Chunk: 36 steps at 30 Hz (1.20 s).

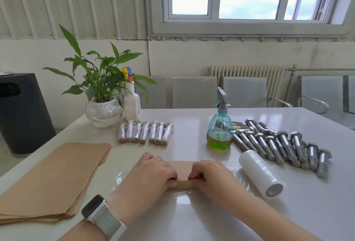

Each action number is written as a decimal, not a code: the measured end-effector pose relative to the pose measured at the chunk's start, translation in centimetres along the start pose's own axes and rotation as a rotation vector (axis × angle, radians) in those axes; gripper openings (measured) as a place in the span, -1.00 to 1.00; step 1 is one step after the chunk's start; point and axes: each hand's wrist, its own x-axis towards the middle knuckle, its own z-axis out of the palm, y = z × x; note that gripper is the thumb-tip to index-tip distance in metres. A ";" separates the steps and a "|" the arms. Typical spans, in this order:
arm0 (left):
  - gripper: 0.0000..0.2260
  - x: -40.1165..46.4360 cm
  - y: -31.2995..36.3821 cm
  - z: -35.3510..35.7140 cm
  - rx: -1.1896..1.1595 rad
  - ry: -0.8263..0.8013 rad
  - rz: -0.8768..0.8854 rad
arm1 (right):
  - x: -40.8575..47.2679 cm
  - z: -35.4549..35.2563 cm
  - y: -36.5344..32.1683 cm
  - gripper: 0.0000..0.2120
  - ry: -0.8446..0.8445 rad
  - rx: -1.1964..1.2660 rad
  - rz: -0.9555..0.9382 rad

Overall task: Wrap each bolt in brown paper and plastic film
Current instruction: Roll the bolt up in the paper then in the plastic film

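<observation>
Brown paper roll (181, 175) lies bottom centre on plastic film (238, 175), long axis left-right; bolt inside hidden; left hand (151, 173) and right hand (209, 177) both pinch it, fingers curled; bare bolts (278, 144) at right, heads mostly away; white glossy counter (192, 117); window upper right.

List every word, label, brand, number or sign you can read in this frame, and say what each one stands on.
No text can be read anywhere in this view.
White spray bottle: no print can be made out on its body.
Teal spray bottle: clear, with no label in view.
Watch on the left wrist: its screen is dark.
Film roll, brown paper stack, bare bolts and wrapped bolts: no markings show.
</observation>
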 end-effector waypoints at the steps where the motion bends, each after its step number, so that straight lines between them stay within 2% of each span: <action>1: -0.88 0.2 0.0 0.0 -0.041 -0.024 -0.027 | 0.1 0.0 0.0 -0.94 -0.006 0.014 0.005; 4: -0.78 0.4 -0.7 1.0 -0.108 0.020 -0.111 | 0.2 -0.2 0.1 -0.95 -0.039 0.043 0.027; 7: -0.80 0.5 -1.4 1.6 -0.229 -0.023 -0.222 | 0.4 -0.4 0.3 -0.94 -0.076 0.058 0.028; 11: -0.86 0.8 -1.9 1.4 -0.403 -0.100 -0.277 | 0.8 -1.0 0.3 -0.81 -0.209 -0.024 -0.006; 13: -0.91 0.9 -1.9 1.1 -0.416 -0.118 -0.281 | 1.0 -1.3 0.4 -0.77 -0.265 -0.087 -0.001; 18: -0.85 0.6 -1.8 1.3 -0.427 -0.122 -0.320 | 1.2 -1.7 0.8 -0.67 -0.349 -0.190 0.038; 20: -0.85 0.6 -1.9 1.4 -0.462 -0.123 -0.339 | 1.4 -2.0 0.9 -0.60 -0.391 -0.262 0.104; 23: -0.85 0.7 -2.0 1.3 -0.479 -0.137 -0.356 | 2.4 -2.9 0.8 -0.39 -0.461 -0.457 0.147; 25: -0.84 0.8 -1.9 1.1 -0.493 -0.156 -0.359 | 3.9 -3.5 0.5 -0.29 -0.423 -0.478 0.136; 28: -0.84 0.8 -1.9 1.0 -0.502 -0.155 -0.364 | 6.7 -3.7 0.6 -0.41 -0.279 -0.292 0.161; 32: -0.84 0.6 -1.7 0.9 -0.509 -0.122 -0.383 | 8.8 -1.9 1.3 -0.64 -0.421 -0.227 0.179; 36: -0.86 0.5 -1.8 0.8 -0.525 -0.123 -0.403 | 9.8 -1.5 1.3 -0.56 -0.468 -0.181 0.218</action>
